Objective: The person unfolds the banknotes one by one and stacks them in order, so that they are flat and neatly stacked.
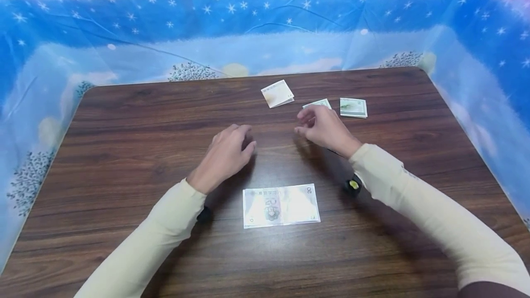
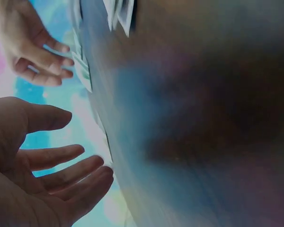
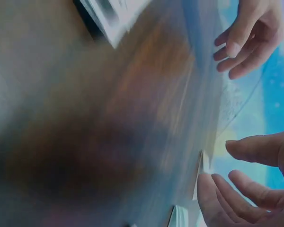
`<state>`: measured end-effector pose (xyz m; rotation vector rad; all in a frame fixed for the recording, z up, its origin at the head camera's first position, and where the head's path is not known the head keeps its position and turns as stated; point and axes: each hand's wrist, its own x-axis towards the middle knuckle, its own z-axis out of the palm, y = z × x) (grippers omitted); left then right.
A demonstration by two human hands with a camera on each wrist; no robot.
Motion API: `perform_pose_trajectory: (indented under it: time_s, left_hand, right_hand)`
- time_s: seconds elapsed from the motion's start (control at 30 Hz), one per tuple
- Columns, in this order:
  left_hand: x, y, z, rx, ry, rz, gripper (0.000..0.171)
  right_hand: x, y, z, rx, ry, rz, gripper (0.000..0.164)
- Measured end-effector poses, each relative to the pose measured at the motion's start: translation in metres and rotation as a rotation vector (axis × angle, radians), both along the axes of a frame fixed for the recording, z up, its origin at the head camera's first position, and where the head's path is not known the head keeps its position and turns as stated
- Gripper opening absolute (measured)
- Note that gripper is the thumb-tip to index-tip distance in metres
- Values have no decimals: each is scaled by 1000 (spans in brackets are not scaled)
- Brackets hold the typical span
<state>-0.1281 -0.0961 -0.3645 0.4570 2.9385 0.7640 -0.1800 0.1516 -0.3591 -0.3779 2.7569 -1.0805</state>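
Note:
Above the wooden table, my left hand [image 1: 225, 155] hovers with relaxed, slightly bent fingers and holds nothing. My right hand [image 1: 325, 128] is over the table's far right part, its fingers loosely curved with a gap to the thumb. It partly hides a folded green banknote [image 1: 320, 103] just beyond it. To the right of that lies another folded green banknote [image 1: 353, 107]. A folded pale banknote [image 1: 277, 94] lies farther back, between the two hands. Nearer the front, a flat banknote [image 1: 281, 206] marked 20 lies below both hands, with a further edge showing beneath it.
The brown wooden table [image 1: 124, 151] fills most of the head view. A blue and white cloth [image 1: 248, 26] with snowflakes hangs behind its far edge and along the sides. Each wrist carries a dark device, such as the one [image 1: 353, 185] under the right sleeve.

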Motion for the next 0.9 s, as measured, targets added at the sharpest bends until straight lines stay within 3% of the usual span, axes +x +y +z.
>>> perform_pose_trajectory:
  time_s: [0.27, 0.47, 0.67, 0.9]
  left_hand:
    - [-30, 9, -6, -105, 2, -10, 51]
    - [-40, 10, -8, -154, -42, -23, 55]
    - [-45, 11, -9, -196, -48, -66, 59]
    - [-47, 11, -8, -229, -91, -133, 61]
  right_hand:
    - [-46, -15, -8, 201, 140, 12, 40]
    - [-67, -27, -16, 348, 223, 118, 39]
    - [-73, -36, -22, 496, 203, 282, 30]
    - [-64, -41, -27, 479, 195, 340, 30]
